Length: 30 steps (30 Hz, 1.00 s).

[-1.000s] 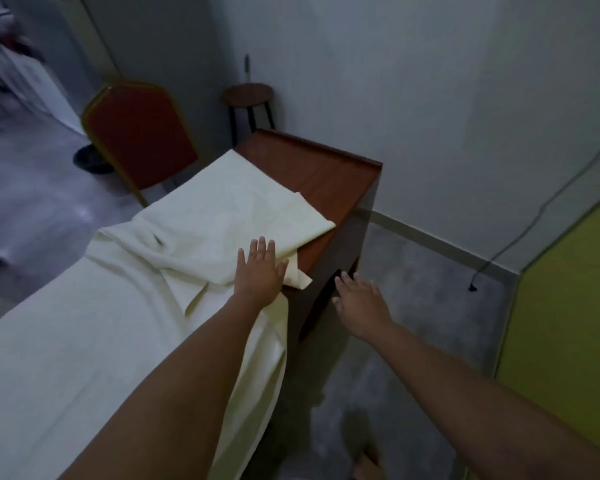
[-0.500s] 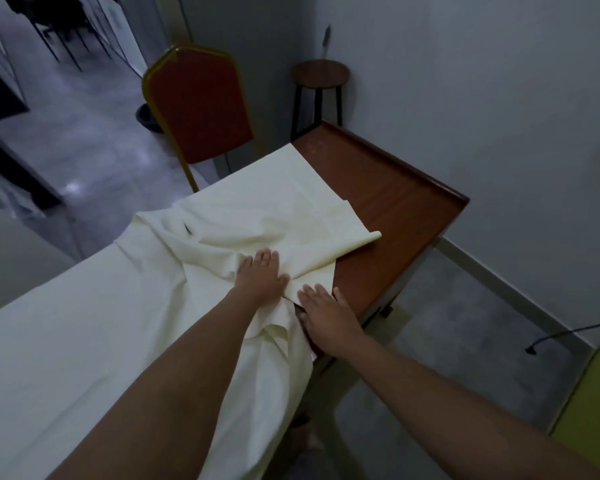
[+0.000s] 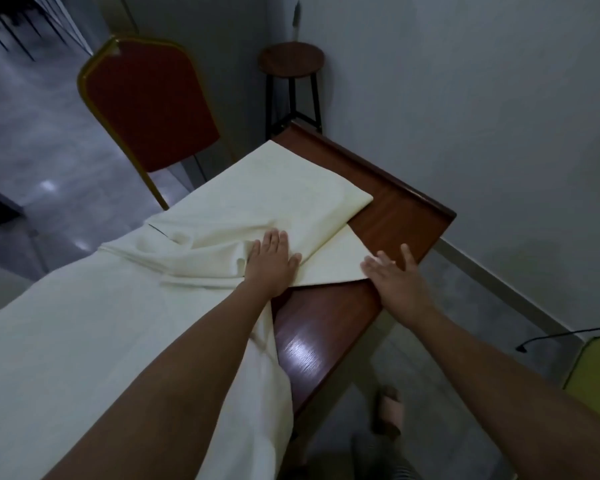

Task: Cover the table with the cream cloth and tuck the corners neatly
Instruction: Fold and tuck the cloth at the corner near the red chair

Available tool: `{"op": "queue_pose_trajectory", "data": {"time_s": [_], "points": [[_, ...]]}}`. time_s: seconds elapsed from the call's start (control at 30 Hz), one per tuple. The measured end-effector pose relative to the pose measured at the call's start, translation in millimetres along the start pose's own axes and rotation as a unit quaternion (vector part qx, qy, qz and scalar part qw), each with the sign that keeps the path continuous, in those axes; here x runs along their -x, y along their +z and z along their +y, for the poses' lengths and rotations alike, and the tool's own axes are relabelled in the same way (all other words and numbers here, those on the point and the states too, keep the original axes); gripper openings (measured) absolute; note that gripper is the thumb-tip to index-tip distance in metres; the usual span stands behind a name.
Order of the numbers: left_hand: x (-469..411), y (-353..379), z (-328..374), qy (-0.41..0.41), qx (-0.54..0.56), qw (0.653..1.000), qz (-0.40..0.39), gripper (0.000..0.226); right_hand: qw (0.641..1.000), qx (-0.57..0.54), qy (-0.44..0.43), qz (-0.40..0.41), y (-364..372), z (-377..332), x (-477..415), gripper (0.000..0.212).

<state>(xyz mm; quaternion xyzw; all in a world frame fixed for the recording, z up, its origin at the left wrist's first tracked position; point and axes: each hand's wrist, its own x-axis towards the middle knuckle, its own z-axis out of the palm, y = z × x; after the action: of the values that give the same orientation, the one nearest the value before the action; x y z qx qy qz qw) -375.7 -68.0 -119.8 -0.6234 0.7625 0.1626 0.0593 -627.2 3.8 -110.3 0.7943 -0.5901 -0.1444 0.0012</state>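
The left grip (image 3: pixel 274 263) is wide and flat, fingers straight and close together, pressing down on a bunched fold of the cream cloth (image 3: pixel 84 341). The right grip (image 3: pixel 397 277) is also wide and holds nothing. Its fingers are spread, with the fingertips at the nearest corner of the folded-back layer and the thumb over bare wood. It is slightly blurred, so I cannot tell whether it touches.

The cloth covers the left stretch of the tabletop (image 3: pixel 395 216) and hangs over the near edge. Its end is doubled back on itself in a rumpled flap between the two grips. The right end of the tabletop and a strip along its near edge are bare reddish wood.

A red chair (image 3: pixel 149 105) with a gold frame stands behind the tabletop, and a round stool (image 3: pixel 291 60) stands against the wall. A dark cable (image 3: pixel 568 336) lies on the floor at the right, and a slippered foot (image 3: pixel 390 410) shows below.
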Motion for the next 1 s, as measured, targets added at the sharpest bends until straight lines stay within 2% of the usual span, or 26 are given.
{"op": "queue_pose_trajectory", "data": {"time_s": [0.1, 0.2, 0.3, 0.43, 0.63, 0.73, 0.8, 0.87, 0.93, 1.0], "points": [[-26.6, -5.1, 20.5, -0.012, 0.007, 1.000, -0.006, 0.081, 0.999, 0.036, 0.030, 0.023, 6.2, 69.6, -4.7, 0.059], [-52.3, -5.2, 49.6, -0.029, -0.005, 0.999, -0.017, 0.087, 0.995, 0.023, 0.065, 0.070, 16.5, 147.6, -15.7, 0.042], [-79.8, -2.0, 88.6, -0.051, -0.026, 0.998, 0.001, 0.075, 0.994, 0.035, 0.062, 0.082, 20.3, 214.7, -30.4, 0.048], [-109.3, -0.9, 124.9, -0.084, -0.020, 0.995, 0.041, 0.057, 0.990, 0.064, 0.065, 0.104, 12.5, 272.6, -64.4, 0.037], [-139.5, -1.4, 183.0, -0.092, 0.074, 0.991, 0.065, 0.053, 0.968, 0.063, 0.243, -0.027, -4.7, 341.1, -64.7, 0.050], [-154.9, -4.9, 202.1, -0.111, 0.111, 0.985, 0.067, 0.053, 0.959, -0.030, 0.281, -0.026, 16.4, 323.7, -64.2, 0.047], [-162.8, -7.1, 206.6, -0.116, 0.109, 0.985, 0.060, 0.053, 0.965, -0.110, 0.233, 0.037, 29.9, 286.1, -68.1, 0.044], [-163.6, -7.0, 206.4, -0.115, 0.095, 0.987, 0.057, 0.054, 0.963, -0.192, 0.169, 0.086, 28.0, 233.3, -69.5, 0.050], [-159.4, -6.0, 204.9, -0.100, 0.094, 0.989, 0.056, 0.057, 0.954, -0.257, 0.141, 0.070, 19.4, 182.0, -71.2, 0.054], [-154.4, -6.6, 199.4, -0.086, 0.107, 0.989, 0.048, 0.062, 0.954, -0.250, 0.152, 0.060, 19.1, 148.1, -78.2, 0.057]]}}
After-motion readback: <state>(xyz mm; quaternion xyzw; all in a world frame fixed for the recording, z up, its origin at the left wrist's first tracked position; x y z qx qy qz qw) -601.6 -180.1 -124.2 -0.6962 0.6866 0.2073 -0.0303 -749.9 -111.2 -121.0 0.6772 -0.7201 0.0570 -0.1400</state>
